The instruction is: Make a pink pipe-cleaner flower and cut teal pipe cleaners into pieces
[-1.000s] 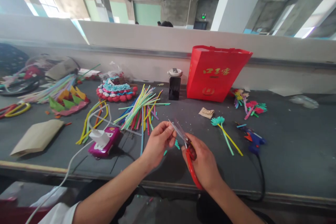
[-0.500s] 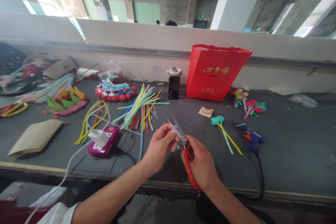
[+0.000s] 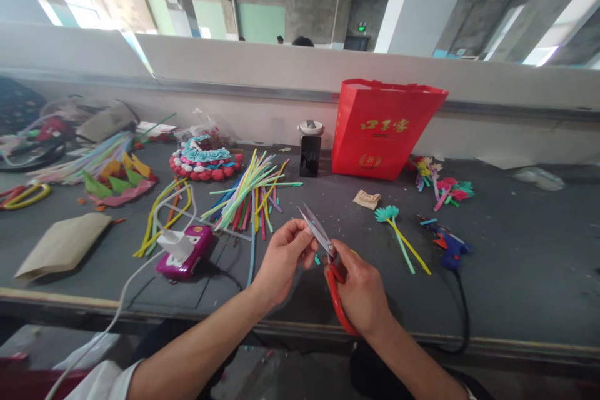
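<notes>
My right hand (image 3: 360,287) is closed around the red handles of a pair of scissors (image 3: 317,231), whose blades point up and left, slightly apart. Close by the blades, my left hand (image 3: 288,256) has its fingers pinched together; whatever lies between them is hidden or too small to name. A small teal piece (image 3: 317,259) shows just beneath these fingers. Right of the scissors lies a teal paper-like flower (image 3: 387,214) with yellow and pale green stems. Left of my hands spreads a pile of colourful thin strips (image 3: 248,197).
A purple power strip (image 3: 185,253) with a white plug sits at left. A blue glue gun (image 3: 452,249) lies at right with its cable over the table edge. Behind stand a red bag (image 3: 387,131) and a phone (image 3: 310,156). Further flowers (image 3: 450,190) lie back right.
Both hands stay almost in place. The scissors have shifted very slightly, and a teal speck seen by the blades earlier no longer shows there.
</notes>
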A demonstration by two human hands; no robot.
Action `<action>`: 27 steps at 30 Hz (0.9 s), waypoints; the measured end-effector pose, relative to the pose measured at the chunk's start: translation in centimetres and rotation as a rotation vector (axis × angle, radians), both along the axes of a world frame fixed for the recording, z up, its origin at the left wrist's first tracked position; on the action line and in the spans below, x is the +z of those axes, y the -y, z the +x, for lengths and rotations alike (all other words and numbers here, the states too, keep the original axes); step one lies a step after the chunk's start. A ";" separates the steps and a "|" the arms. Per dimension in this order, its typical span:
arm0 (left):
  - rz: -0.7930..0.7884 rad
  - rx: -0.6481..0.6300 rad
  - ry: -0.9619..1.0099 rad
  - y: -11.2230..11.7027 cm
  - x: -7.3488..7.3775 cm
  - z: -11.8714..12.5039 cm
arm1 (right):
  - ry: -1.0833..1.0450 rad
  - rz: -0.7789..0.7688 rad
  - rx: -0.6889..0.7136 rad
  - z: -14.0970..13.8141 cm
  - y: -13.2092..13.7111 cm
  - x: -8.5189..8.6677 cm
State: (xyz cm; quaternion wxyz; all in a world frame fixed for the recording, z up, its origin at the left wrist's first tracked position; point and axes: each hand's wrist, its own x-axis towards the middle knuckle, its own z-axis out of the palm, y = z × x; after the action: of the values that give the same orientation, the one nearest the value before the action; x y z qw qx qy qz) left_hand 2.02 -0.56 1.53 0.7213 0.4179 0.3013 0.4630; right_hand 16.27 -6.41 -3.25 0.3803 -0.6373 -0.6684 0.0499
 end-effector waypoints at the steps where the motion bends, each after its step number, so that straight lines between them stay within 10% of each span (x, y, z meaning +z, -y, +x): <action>1: -0.002 -0.003 0.004 0.0 0.1 0.0 | -0.012 -0.007 0.003 0.0 0.0 0.0; 11: -0.094 -0.178 0.076 -0.6 -0.4 -0.4 | -0.320 0.019 -0.063 0.9 -1.0 1.2; 21: -0.282 -0.368 0.045 -0.9 -0.8 -0.6 | -0.782 -0.039 0.261 0.5 -3.1 4.3; 27: -0.279 -0.434 -0.013 -1.1 -0.6 -0.8 | -0.867 -0.063 0.202 0.7 -3.2 3.9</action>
State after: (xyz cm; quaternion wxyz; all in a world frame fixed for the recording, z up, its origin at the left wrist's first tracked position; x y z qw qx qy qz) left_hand 1.24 0.50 0.91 0.8524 0.3725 0.2701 0.2484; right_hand 16.99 -3.20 0.64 0.5991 -0.5001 -0.5044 0.3695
